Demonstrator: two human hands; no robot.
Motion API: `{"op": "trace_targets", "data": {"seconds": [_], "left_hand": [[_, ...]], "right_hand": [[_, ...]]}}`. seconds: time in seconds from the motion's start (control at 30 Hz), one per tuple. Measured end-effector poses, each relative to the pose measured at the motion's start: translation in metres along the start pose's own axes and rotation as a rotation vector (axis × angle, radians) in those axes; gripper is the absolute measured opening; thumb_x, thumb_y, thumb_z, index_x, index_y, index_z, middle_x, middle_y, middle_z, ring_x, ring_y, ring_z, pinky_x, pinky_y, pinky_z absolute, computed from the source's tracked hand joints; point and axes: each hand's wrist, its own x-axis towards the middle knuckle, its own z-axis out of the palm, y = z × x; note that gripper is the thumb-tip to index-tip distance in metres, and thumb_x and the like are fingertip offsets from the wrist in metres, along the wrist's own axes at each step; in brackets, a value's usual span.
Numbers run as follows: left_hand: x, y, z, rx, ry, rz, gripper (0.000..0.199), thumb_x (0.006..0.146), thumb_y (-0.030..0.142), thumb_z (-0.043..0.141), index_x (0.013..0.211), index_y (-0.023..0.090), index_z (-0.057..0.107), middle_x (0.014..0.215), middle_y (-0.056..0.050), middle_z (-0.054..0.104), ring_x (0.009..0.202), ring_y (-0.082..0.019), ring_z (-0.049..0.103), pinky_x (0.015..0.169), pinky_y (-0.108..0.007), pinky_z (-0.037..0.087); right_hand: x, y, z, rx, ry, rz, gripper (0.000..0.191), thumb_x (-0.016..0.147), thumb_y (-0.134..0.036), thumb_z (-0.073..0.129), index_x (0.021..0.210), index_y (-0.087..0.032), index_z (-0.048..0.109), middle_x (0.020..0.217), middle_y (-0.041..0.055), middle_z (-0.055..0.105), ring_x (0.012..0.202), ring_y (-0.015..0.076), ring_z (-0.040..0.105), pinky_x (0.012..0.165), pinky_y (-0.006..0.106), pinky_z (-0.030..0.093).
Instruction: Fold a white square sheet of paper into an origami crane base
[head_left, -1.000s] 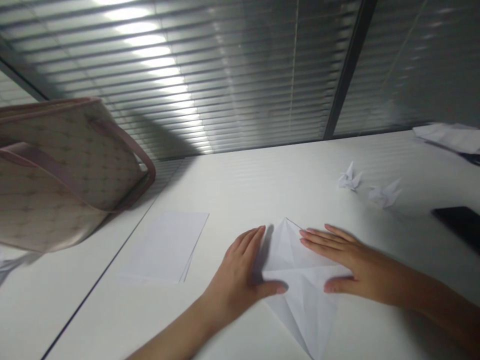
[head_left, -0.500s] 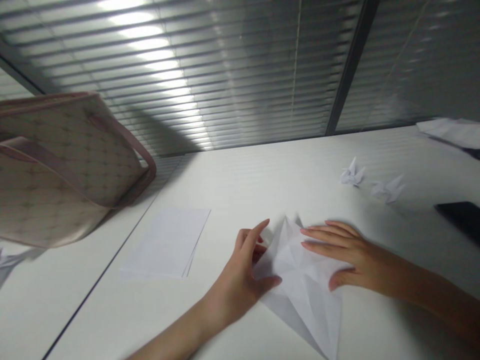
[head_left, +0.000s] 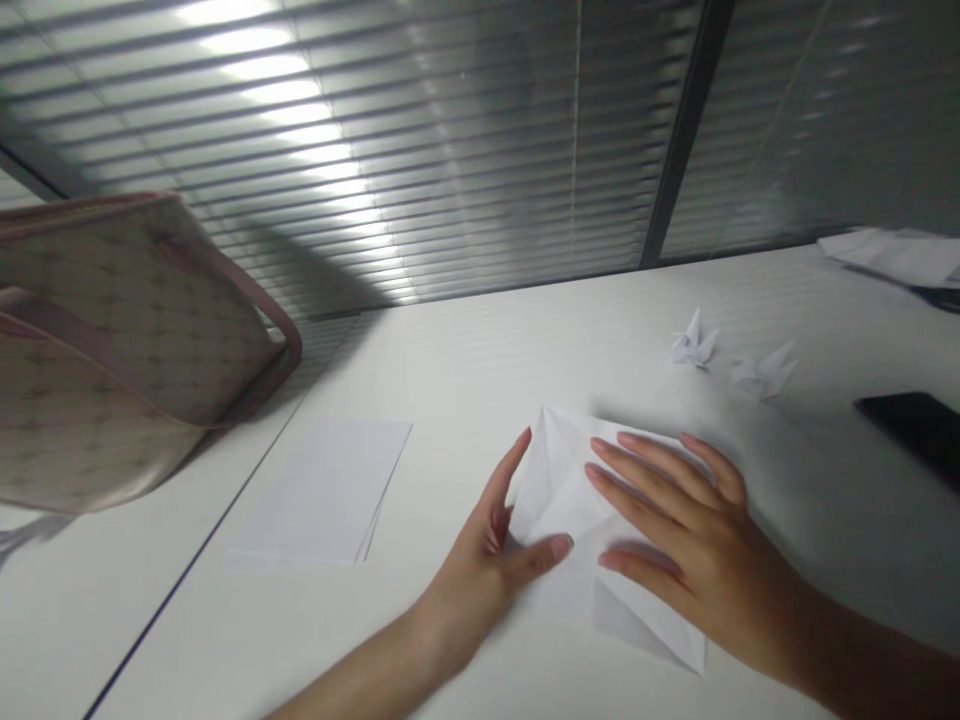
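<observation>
Our creased white paper (head_left: 562, 490) lies folded to a point, with our left hand (head_left: 480, 570) and right hand (head_left: 697, 540) spread on it; a paper stack (head_left: 322, 490), paper cranes (head_left: 694, 342) and a bag (head_left: 127, 350) lie nearby.

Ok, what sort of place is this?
Probably an office: a long white desk, a glass partition with slatted blinds, and a handbag set on the desk.
</observation>
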Motion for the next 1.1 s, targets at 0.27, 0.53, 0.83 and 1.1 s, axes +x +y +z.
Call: {"op": "trace_targets", "data": {"seconds": [0.27,0.53,0.83,1.1], "left_hand": [[-0.003,-0.006,0.01,-0.064,-0.137,-0.095,0.047,0.083,0.03,0.069,0.126,0.019,0.055,0.118,-0.012,0.065,0.104,-0.029,0.064,0.087,-0.04,0.052],[-0.006,-0.009,0.014,-0.078,-0.085,-0.073,0.026,0.082,0.028,0.07,0.105,0.017,0.067,0.093,-0.008,0.073,0.076,-0.019,0.069,0.072,-0.03,0.053],[-0.001,-0.018,0.008,-0.026,0.053,-0.011,0.023,0.072,0.028,0.079,0.08,0.016,0.061,0.072,-0.001,0.068,0.061,-0.013,0.063,0.057,-0.022,0.05],[-0.003,-0.012,0.007,0.314,0.12,0.2,0.036,0.077,0.026,0.074,0.11,0.023,0.06,0.079,-0.001,0.07,0.076,-0.017,0.065,0.068,-0.026,0.051]], "right_hand": [[0.005,-0.006,0.001,0.135,0.092,0.085,0.035,0.092,-0.034,0.053,0.124,-0.022,0.056,0.127,0.0029,0.063,0.124,0.0207,0.051,0.112,0.042,0.02],[0.006,-0.011,-0.001,0.195,0.113,0.088,0.029,0.093,-0.03,0.052,0.121,-0.026,0.061,0.121,-0.0001,0.067,0.12,0.0192,0.055,0.111,0.042,0.023],[0.006,-0.012,0.0,0.225,0.136,0.027,0.025,0.095,-0.024,0.048,0.113,-0.025,0.065,0.116,-0.0016,0.07,0.118,0.0176,0.056,0.11,0.039,0.023],[0.009,-0.01,-0.004,0.305,0.086,-0.04,0.023,0.093,-0.017,0.05,0.109,-0.022,0.066,0.108,-0.0023,0.073,0.117,0.0163,0.057,0.11,0.037,0.022]]}}
